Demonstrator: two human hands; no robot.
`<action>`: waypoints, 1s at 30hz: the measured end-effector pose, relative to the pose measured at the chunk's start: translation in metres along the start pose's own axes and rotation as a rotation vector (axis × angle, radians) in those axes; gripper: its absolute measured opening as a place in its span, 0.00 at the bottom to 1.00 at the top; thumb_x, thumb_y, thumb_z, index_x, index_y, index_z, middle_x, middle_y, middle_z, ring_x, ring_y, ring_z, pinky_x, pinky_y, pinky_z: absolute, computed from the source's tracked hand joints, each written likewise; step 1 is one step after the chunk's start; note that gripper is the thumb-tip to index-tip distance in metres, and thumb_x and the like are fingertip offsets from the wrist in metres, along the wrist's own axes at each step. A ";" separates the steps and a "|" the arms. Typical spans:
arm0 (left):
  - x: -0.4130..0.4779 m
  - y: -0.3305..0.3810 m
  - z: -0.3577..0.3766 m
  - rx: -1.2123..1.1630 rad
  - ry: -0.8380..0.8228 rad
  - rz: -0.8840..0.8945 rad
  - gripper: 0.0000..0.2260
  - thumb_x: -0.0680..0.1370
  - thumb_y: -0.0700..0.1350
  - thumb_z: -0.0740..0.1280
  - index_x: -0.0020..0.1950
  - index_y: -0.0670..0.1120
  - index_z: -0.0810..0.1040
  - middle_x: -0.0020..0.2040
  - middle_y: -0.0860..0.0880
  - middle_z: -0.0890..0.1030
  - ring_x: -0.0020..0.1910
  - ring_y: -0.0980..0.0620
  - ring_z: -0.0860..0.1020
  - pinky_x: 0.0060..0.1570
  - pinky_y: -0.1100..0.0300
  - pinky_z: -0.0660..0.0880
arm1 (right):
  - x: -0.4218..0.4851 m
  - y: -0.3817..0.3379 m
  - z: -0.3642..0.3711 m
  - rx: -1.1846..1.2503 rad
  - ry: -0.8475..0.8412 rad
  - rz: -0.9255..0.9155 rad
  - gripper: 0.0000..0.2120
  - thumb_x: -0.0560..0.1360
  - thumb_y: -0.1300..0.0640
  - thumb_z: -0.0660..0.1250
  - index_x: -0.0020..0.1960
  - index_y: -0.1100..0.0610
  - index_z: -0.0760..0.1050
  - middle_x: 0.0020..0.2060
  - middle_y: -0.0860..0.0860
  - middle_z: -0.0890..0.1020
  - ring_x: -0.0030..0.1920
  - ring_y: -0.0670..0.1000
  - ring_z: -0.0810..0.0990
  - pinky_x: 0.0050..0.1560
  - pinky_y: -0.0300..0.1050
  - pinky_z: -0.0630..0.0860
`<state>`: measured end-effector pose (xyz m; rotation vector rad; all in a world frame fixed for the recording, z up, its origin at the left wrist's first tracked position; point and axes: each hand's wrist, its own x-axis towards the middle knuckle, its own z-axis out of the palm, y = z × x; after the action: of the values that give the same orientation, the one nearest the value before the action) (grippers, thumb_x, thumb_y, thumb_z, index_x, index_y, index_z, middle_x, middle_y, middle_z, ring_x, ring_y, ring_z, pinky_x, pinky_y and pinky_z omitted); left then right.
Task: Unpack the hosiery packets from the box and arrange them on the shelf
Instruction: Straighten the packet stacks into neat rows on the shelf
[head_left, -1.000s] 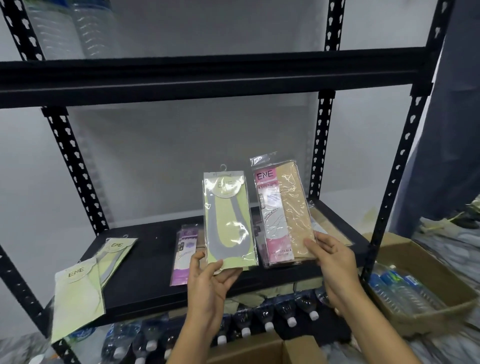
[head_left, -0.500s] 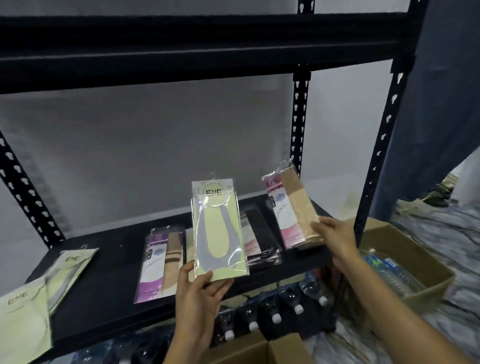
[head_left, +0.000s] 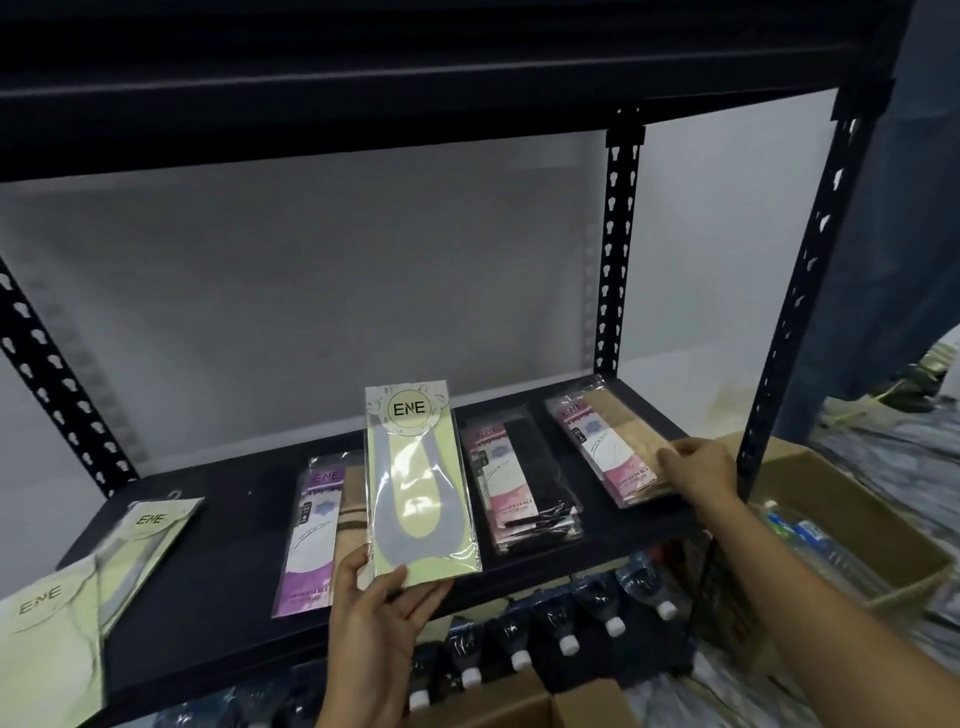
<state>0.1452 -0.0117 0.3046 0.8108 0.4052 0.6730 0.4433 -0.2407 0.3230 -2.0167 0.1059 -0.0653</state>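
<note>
Hosiery packets lay spread across a black metal shelf seen from a head-worn camera looking down. The left hand pinched the bottom edge of a pale green packet marked ENE, thumb in front and fingers behind, holding it upright above the shelf's front edge. The right hand rested on a pink and beige packet lying flat at the right end of the shelf, fingers curled over its near right corner. Between the two, a small stack of pink and black packets lay flat on the shelf. A purple packet lay just left of the raised green one, partly hidden behind it. At the far left, two more green ENE packets overlapped each other, the nearer one hanging past the shelf's front edge. Below the shelf, capped water bottles stood in a row. An open cardboard box holding more bottles sat on the floor to the right, and another cardboard box's flaps showed at the bottom edge.
</note>
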 end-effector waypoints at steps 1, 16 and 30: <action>-0.001 0.001 0.000 -0.002 0.001 -0.003 0.17 0.76 0.29 0.59 0.54 0.50 0.74 0.49 0.42 0.86 0.48 0.29 0.82 0.50 0.39 0.80 | -0.001 -0.001 0.000 -0.018 0.011 -0.011 0.15 0.73 0.59 0.69 0.58 0.63 0.79 0.54 0.61 0.82 0.55 0.60 0.79 0.60 0.53 0.75; -0.004 0.042 -0.034 0.071 0.142 0.052 0.15 0.78 0.33 0.63 0.63 0.46 0.72 0.51 0.39 0.78 0.50 0.40 0.78 0.43 0.50 0.81 | -0.081 -0.019 0.024 0.129 0.047 -0.290 0.07 0.73 0.57 0.69 0.50 0.56 0.80 0.51 0.59 0.82 0.51 0.58 0.79 0.50 0.47 0.75; 0.002 0.058 -0.068 0.090 0.199 0.046 0.09 0.79 0.33 0.63 0.53 0.46 0.73 0.49 0.39 0.81 0.47 0.41 0.81 0.40 0.53 0.81 | -0.151 -0.046 0.059 0.307 -0.122 -0.378 0.05 0.74 0.59 0.70 0.50 0.55 0.79 0.46 0.53 0.81 0.46 0.51 0.79 0.46 0.42 0.71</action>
<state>0.0853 0.0545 0.3062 0.8436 0.6021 0.7863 0.3003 -0.1524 0.3390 -1.7053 -0.3450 -0.1866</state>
